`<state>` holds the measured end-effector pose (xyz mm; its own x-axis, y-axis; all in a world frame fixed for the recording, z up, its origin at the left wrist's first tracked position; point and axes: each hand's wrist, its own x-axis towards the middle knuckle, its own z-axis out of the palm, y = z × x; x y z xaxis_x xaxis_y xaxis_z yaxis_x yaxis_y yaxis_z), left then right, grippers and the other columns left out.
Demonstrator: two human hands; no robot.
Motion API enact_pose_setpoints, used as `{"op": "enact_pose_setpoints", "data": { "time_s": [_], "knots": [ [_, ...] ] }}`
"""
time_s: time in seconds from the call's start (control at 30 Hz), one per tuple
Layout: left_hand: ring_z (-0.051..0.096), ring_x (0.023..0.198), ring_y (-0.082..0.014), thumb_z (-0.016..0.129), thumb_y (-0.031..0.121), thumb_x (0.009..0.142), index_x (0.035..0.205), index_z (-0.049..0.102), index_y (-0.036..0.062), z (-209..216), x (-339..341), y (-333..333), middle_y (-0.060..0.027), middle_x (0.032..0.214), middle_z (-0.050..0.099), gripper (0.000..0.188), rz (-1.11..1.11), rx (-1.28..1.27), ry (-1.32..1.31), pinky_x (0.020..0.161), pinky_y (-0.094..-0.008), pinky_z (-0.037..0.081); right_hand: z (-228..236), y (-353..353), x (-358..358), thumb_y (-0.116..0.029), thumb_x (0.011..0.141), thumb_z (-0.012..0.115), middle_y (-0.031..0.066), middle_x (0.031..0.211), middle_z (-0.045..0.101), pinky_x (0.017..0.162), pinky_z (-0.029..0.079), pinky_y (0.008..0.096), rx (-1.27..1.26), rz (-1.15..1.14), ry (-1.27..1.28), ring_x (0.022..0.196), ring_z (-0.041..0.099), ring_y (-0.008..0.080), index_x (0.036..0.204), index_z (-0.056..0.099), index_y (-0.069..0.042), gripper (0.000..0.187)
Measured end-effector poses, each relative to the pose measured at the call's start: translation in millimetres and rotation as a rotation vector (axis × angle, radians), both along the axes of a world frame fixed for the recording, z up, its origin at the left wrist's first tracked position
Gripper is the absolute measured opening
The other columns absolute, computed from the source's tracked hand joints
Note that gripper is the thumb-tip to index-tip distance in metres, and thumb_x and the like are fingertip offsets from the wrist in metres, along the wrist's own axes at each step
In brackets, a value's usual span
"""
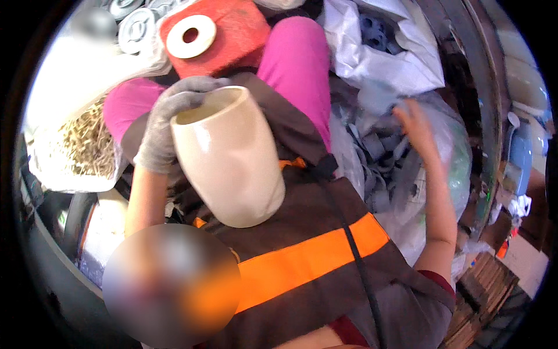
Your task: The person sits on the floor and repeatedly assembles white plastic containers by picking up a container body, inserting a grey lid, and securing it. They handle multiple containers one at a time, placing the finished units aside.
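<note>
A glossy cream ceramic vase (229,157) tilts over my lap, its open mouth toward the upper left. My left hand (168,116), in a grey knit glove, is closed on the vase at its rim and side. Off to the right, my bare right hand (415,125) is blurred by motion, its fingertips pinched at a smeared grey-blue piece (378,98). Below that piece is a clear plastic bag (450,145) of loose grey pieces (386,148), some curved like strips.
Ahead lies a red block (238,38) with a cream ring-shaped disc (190,36) on it. Shredded paper (87,142) fills a white bag at the left. A white sack (418,64) with dark round parts stands beyond the clear bag. A metal frame (488,110) runs along the right.
</note>
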<state>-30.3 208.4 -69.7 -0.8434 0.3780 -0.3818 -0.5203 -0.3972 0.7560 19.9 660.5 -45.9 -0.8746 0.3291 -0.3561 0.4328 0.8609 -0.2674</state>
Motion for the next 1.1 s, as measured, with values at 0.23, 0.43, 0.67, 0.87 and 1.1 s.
{"op": "enact_pose_setpoints", "data": {
  "time_s": [0.23, 0.43, 0.67, 0.87, 1.1],
  "knots": [
    [0.057, 0.109, -0.0218, 0.052, 0.057, 0.087, 0.126, 0.048, -0.0049, -1, -8, 9, -0.018, 0.119, 0.058, 0.073, -0.072, 0.469, -0.173, 0.098, -0.0343, 0.043, 53, -169, -75, -0.029, 0.094, 0.054, -0.0061, 0.064, 0.04, 0.043, 0.031, 0.021, -1.305, 0.018, -0.028, 0.048, 0.034, 0.0033, 0.104, 0.058, -0.008, 0.024],
    [0.056, 0.112, -0.0235, 0.05, 0.076, 0.075, 0.13, 0.044, -0.0058, 0, 13, 1, -0.0181, 0.124, 0.055, 0.099, 0.201, 0.439, -0.169, 0.1, -0.0367, 0.042, 22, -228, -88, -0.032, 0.094, 0.055, -0.0058, 0.064, 0.042, 0.042, 0.033, 0.0201, -1.208, 0.164, -0.225, 0.046, 0.035, 0.0026, 0.103, 0.059, -0.004, 0.029],
    [0.053, 0.116, -0.0258, 0.051, 0.08, 0.069, 0.129, 0.044, -0.0049, -22, 19, -9, -0.0177, 0.127, 0.053, 0.104, 0.179, 0.293, -0.174, 0.103, -0.0378, 0.041, 2, -234, -91, -0.032, 0.093, 0.056, -0.0053, 0.066, 0.045, 0.042, 0.034, 0.02, -1.205, 0.255, -0.236, 0.047, 0.037, 0.002, 0.11, 0.058, -0.003, 0.034],
    [0.053, 0.115, -0.0218, 0.062, 0.066, 0.074, 0.131, 0.043, -0.0002, -23, 28, -6, -0.0136, 0.126, 0.053, 0.09, 0.116, 0.327, -0.065, 0.102, -0.0368, 0.041, -12, -227, -89, -0.031, 0.092, 0.058, -0.0031, 0.072, 0.052, 0.042, 0.034, 0.0195, -1.089, 0.377, -0.17, 0.048, 0.042, 0.0029, 0.107, 0.06, -0.005, 0.03],
    [0.052, 0.113, -0.0165, 0.071, 0.048, 0.075, 0.132, 0.041, 0.0019, -9, 35, -11, -0.0088, 0.123, 0.052, 0.079, -0.003, 0.205, 0.022, 0.097, -0.0325, 0.042, -23, -229, -78, -0.032, 0.091, 0.058, -0.0002, 0.077, 0.058, 0.052, 0.039, 0.0224, -1.005, 0.463, -0.008, 0.058, 0.048, 0.0061, 0.105, 0.06, -0.005, 0.03]
  ]
}}
